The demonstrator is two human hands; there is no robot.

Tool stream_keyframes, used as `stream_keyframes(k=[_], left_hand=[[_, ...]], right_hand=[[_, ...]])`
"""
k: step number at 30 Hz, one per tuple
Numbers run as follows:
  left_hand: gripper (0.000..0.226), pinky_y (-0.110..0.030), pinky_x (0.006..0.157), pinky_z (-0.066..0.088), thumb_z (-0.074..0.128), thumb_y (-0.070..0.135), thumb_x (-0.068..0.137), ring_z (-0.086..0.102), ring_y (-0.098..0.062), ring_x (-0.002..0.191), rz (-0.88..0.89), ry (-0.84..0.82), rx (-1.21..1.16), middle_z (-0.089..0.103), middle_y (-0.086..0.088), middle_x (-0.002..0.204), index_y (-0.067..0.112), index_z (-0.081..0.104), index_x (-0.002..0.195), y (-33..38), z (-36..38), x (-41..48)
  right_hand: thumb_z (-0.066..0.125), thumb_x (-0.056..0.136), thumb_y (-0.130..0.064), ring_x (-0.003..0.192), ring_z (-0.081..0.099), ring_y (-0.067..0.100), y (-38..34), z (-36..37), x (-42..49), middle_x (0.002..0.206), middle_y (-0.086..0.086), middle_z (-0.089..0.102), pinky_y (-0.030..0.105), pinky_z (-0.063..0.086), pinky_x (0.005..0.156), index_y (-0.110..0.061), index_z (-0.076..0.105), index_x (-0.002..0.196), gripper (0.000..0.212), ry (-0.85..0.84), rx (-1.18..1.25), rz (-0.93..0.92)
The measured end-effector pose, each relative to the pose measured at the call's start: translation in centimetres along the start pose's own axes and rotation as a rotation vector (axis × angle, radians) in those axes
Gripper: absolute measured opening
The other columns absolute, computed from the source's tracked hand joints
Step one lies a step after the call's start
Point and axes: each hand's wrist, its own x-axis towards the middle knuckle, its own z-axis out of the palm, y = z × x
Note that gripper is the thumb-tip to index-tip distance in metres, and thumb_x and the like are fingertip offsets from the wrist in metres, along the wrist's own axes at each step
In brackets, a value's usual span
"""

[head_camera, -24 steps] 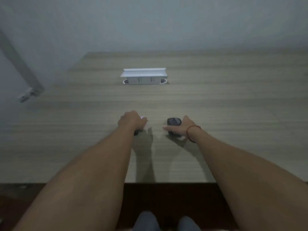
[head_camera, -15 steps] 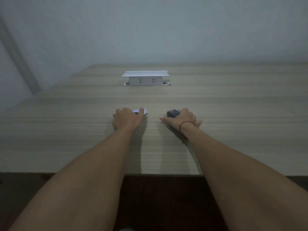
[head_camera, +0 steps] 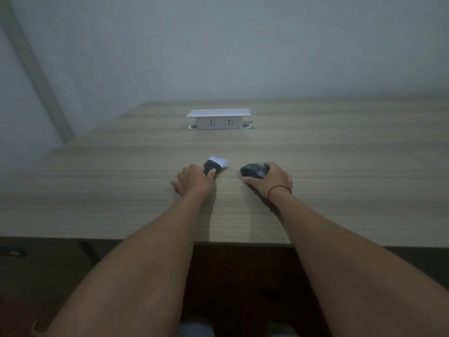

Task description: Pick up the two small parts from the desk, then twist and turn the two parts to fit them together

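Just below the frame's centre, the left hand (head_camera: 194, 180) pinches a small dark piece (head_camera: 211, 166) against white cloth (head_camera: 220, 161), seemingly to wipe it, while the right hand (head_camera: 272, 178) grips the black mouse (head_camera: 254, 170), steadying it on the table (head_camera: 340, 178).

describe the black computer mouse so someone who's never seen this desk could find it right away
On the wooden desk, look nearer than the white socket box toward the two hands. The black mouse lies under the right hand, which wears a red wrist string. It is all black and rounded, while the left hand's object is part white.
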Motion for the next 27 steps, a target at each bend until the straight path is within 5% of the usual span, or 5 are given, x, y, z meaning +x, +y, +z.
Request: stream_keyframes(k=[5,8,11,17,27], left_hand=[[0.032,-0.039,0.105,0.037,0.065,0.037,0.085,0.062,-0.027,0.111,-0.042,0.055,-0.457,0.069,-0.005,0.113,0.015,0.061,0.109,0.6,-0.3,-0.2],[0.031,-0.028,0.077,0.046,0.070,0.026,0.082,0.065,-0.028,0.090,-0.044,0.051,-0.671,0.070,-0.015,0.103,0.003,0.068,0.103,1.2,-0.9,0.0],[0.032,-0.024,0.075,0.041,0.066,0.021,0.088,0.057,-0.019,0.086,-0.028,-0.023,-0.785,0.065,-0.009,0.098,0.000,0.067,0.112,2.2,-1.4,-0.2],[0.024,-0.047,0.091,0.055,0.057,0.024,0.092,0.065,-0.031,0.100,0.175,-0.124,-0.724,0.068,-0.017,0.105,0.005,0.064,0.105,5.1,-1.0,-1.1],[0.032,-0.022,0.073,0.035,0.050,0.025,0.098,0.056,-0.027,0.098,0.396,-0.015,-0.384,0.060,-0.016,0.105,-0.003,0.057,0.111,5.2,0.3,-2.1]], right_hand=[[0.074,0.069,-0.050,0.120,0.051,0.030,0.2,-0.1,-0.4,0.124,0.007,0.062,0.033,0.035,0.105,-0.018,0.054,0.124,0.067,0.007,-0.037,-0.026],[0.073,0.071,-0.050,0.119,0.050,0.030,0.1,-0.2,-0.5,0.124,0.008,0.061,0.034,0.035,0.105,-0.018,0.053,0.125,0.066,0.004,-0.056,-0.044],[0.072,0.071,-0.050,0.118,0.051,0.029,0.2,-0.3,-0.6,0.123,0.007,0.061,0.035,0.036,0.105,-0.018,0.053,0.124,0.065,0.001,-0.056,-0.059],[0.071,0.070,-0.052,0.109,0.054,0.028,-0.1,-0.2,-0.7,0.113,0.006,0.064,0.037,0.039,0.101,-0.020,0.053,0.118,0.060,0.000,-0.047,-0.050],[0.073,0.072,-0.045,0.118,0.047,0.025,-0.1,-0.6,-1.2,0.123,0.002,0.060,0.040,0.033,0.107,-0.022,0.047,0.128,0.066,-0.019,0.026,-0.035]])
